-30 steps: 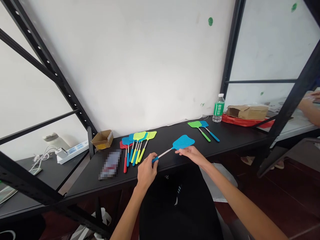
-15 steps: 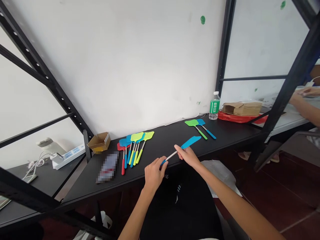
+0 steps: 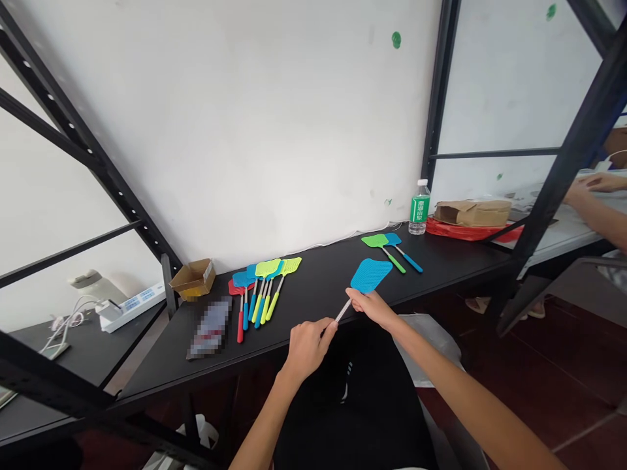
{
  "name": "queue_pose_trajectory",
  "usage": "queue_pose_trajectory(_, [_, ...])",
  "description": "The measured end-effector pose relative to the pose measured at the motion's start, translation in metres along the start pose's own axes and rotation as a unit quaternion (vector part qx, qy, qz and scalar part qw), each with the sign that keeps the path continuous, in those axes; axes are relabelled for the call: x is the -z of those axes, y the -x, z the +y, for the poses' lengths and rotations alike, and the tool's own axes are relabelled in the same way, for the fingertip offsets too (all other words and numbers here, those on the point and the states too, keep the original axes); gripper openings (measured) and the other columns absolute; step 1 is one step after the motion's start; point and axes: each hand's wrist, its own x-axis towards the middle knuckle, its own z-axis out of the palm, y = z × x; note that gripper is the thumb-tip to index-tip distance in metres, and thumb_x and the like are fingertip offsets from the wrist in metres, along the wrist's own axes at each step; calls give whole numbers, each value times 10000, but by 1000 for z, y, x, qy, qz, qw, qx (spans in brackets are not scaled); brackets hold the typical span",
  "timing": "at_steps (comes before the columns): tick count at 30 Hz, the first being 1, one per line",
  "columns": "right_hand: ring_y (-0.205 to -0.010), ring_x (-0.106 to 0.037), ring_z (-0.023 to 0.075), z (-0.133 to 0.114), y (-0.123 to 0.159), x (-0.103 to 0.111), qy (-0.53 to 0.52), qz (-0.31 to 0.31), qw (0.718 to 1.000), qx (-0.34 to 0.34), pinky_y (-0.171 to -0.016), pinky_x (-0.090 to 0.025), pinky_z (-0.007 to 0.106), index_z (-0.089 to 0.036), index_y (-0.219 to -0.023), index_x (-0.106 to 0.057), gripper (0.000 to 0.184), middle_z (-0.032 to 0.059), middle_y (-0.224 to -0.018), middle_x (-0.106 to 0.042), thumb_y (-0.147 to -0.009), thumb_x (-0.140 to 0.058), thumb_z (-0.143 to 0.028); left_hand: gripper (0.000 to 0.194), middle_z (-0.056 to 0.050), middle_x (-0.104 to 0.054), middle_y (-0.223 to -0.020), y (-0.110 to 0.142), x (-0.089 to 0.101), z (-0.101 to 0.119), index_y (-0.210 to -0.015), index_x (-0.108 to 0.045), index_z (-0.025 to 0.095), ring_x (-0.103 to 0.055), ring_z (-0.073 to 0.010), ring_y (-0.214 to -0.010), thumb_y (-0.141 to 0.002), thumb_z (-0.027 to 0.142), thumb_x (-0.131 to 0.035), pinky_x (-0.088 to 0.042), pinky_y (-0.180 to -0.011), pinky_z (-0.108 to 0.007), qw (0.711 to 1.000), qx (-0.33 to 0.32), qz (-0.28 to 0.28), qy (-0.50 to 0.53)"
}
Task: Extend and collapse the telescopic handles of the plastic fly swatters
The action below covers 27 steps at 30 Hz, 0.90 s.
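Note:
A blue fly swatter is held between my two hands above the table's front edge, its flat mesh head facing me. My left hand is closed round the handle end, which its fingers hide. Just below the head, my right hand pinches the metal rod. Beyond them on the table lie a green swatter and another blue swatter, partly overlapping. To the left is a fanned group of several swatters, among them a red one and a yellow one.
A small open cardboard box and a blurred packet lie on the black table at left. At the right stand a water bottle and a torn carton on red plastic. Black frame posts flank the table; another person's arm shows far right.
The blue swatter has turned so its head shows broad instead of nearly edge-on. My left hand has shifted slightly right, and the blue grip is now covered.

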Motion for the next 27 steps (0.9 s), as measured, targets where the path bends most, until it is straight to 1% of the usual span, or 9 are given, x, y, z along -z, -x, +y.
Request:
queue_pose_trajectory(2, [-519,-282,119,-4,1,0,3,-7,1000,-1,-543,-268,297,-245,-621,-274,490,-61,-548,-258,-902,-552,-534,441,30,-618,-574,0,2,0,-799,-661,249,-579,-160,-561,-1028,465,-352,-335,-607,-249,997,11,-25,70])
queue_pose_trajectory(4, [-524,-311,124,-6,2,0,3,-11,1000,0,-553,-292,300,-243,-607,-298,500,-53,-542,-295,-893,-558,-560,432,41,-617,-579,-2,3,-3,-788,-651,237,-576,-148,-565,-1012,474,-367,-377,-637,-241,990,31,-45,128])
queue_pose_trajectory(9, [-554,-385,142,-6,3,2,23,-24,999,1,-611,-340,312,-234,-569,-357,510,-34,-540,-366,-920,-531,-559,445,41,-590,-580,-6,8,-13,-783,-645,209,-558,-130,-543,-981,523,-400,-430,-638,-234,966,65,-101,228])
queue_pose_trajectory(13, [-570,-403,147,-9,4,2,21,-41,999,-1,-644,-349,315,-229,-561,-377,496,-33,-544,-390,-937,-531,-513,453,19,-577,-583,-8,16,-15,-791,-656,185,-546,-133,-565,-973,537,-439,-437,-636,-238,942,56,-149,295])
queue_pose_trajectory(16, [-569,-405,147,-14,5,-1,-2,-58,998,2,-646,-356,313,-230,-568,-385,485,-36,-546,-394,-932,-545,-509,439,13,-559,-566,-9,23,-14,-781,-652,169,-520,-128,-561,-983,502,-449,-428,-642,-241,920,40,-176,349])
queue_pose_trajectory(22, [-574,-416,147,-15,4,-2,-25,-63,998,-4,-665,-379,316,-229,-566,-392,504,-37,-546,-395,-910,-572,-549,431,2,-546,-524,-8,27,-13,-715,-646,159,-493,-132,-531,-975,447,-459,-437,-670,-268,901,48,-187,389])
queue_pose_trajectory(27, [-554,-396,146,-9,1,-2,-73,-30,997,-10,-642,-396,323,-238,-584,-385,517,-41,-538,-368,-855,-626,-607,462,-11,-549,-496,-9,24,-16,-675,-626,164,-506,-141,-521,-973,477,-463,-443,-653,-277,884,64,-187,425])
